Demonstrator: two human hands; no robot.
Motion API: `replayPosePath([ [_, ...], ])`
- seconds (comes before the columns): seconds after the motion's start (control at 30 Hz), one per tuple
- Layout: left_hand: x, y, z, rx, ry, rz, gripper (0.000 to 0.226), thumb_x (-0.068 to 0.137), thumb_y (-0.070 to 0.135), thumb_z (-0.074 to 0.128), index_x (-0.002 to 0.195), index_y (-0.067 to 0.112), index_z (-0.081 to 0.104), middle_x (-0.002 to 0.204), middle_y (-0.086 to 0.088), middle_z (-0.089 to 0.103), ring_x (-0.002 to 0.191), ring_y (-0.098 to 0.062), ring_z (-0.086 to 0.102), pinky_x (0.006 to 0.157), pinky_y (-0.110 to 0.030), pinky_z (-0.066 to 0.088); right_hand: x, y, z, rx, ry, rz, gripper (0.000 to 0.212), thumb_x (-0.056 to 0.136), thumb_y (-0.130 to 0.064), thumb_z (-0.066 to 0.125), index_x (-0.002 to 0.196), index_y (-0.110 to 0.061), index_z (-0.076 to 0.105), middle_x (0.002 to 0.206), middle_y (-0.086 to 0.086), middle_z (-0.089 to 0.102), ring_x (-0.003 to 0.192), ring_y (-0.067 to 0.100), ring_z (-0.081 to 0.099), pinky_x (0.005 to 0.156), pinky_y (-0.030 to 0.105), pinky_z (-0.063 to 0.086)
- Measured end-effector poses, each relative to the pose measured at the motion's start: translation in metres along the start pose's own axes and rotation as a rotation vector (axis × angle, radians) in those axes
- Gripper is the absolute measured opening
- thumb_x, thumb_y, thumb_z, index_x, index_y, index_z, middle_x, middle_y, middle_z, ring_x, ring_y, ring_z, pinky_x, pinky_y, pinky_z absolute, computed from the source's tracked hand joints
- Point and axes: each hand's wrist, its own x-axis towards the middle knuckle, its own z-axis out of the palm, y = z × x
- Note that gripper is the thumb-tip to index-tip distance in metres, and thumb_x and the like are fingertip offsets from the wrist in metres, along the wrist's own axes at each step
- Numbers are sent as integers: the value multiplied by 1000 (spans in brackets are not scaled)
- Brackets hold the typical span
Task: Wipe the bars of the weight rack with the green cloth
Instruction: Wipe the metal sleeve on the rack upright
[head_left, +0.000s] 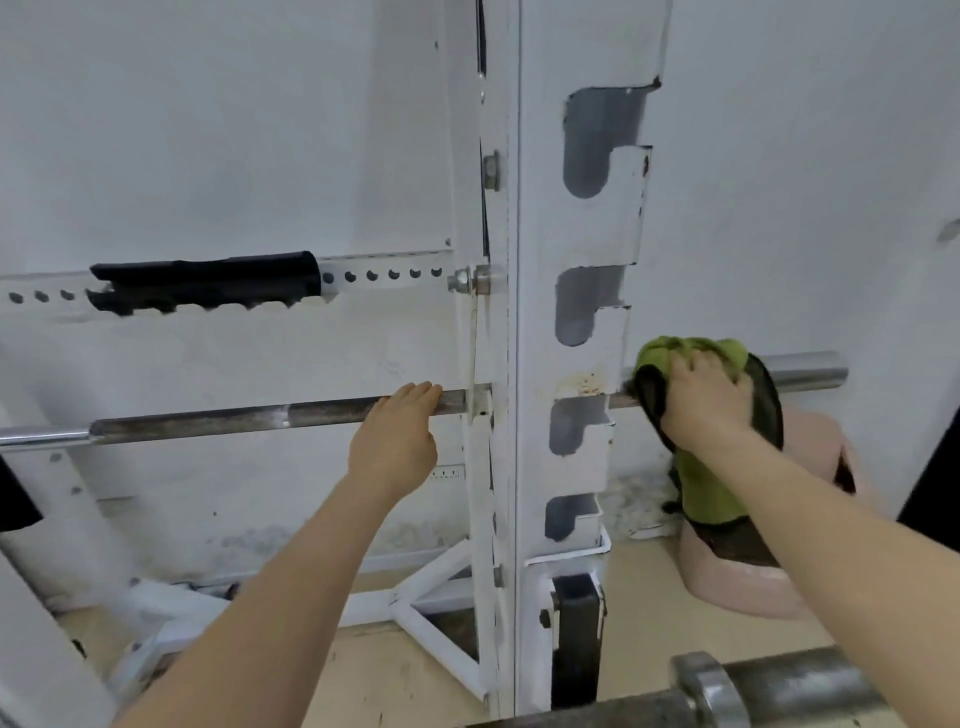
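A steel barbell (208, 421) lies horizontally across the white weight rack (566, 322), resting in a hook of the upright. My left hand (397, 434) grips the bar just left of the upright, fingers curled over the top. Right of the upright, my right hand (709, 397) grips the green cloth (714, 488) wrapped over the bar's sleeve; the cloth has a dark mesh side and hangs down below the hand. The shiny sleeve end (808, 369) sticks out to the right of the cloth.
A white crossbar with holes and a black pad (208, 283) runs at the upper left. A second barbell (753, 686) lies at the bottom right. A pink container (748, 582) stands on the floor behind the cloth. White wall is behind the rack.
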Motion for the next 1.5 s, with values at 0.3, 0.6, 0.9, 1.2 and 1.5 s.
replayPosePath([
  [0.3,-128,145,-11,-618,359,121,24,71,5,41,68,18,61,66,10,59,61,-5,53,52,-22,42,0,-4,25,24,192,-414,77,73,-23,71,142,-14,37,136,11,49,128,30,43,106,47,31],
  [0.6,-68,267,60,-308,-80,41,72,86,3,48,150,21,20,159,2,7,145,-15,9,117,-32,22,40,56,14,-111,64,-197,51,81,-29,56,128,-13,43,122,11,57,118,32,50,109,51,26],
  [0.9,37,244,84,19,97,-209,71,86,15,47,150,10,17,160,-11,8,148,-23,1,120,-40,6,20,15,42,211,232,-555,56,76,-30,70,127,-12,55,112,9,61,109,28,56,109,43,34],
  [1.2,5,223,106,280,-34,-166,96,78,8,51,150,4,-13,158,-14,-20,146,-27,-18,119,-43,0,64,103,2,-72,-145,-281,80,69,-53,69,133,-15,41,125,9,54,121,30,49,113,52,16],
  [1.5,39,229,88,118,30,-222,80,84,15,48,151,5,5,160,-15,4,147,-27,1,120,-39,8,41,3,11,140,51,-646,45,84,-38,57,121,-14,48,117,7,57,109,27,54,94,38,36],
])
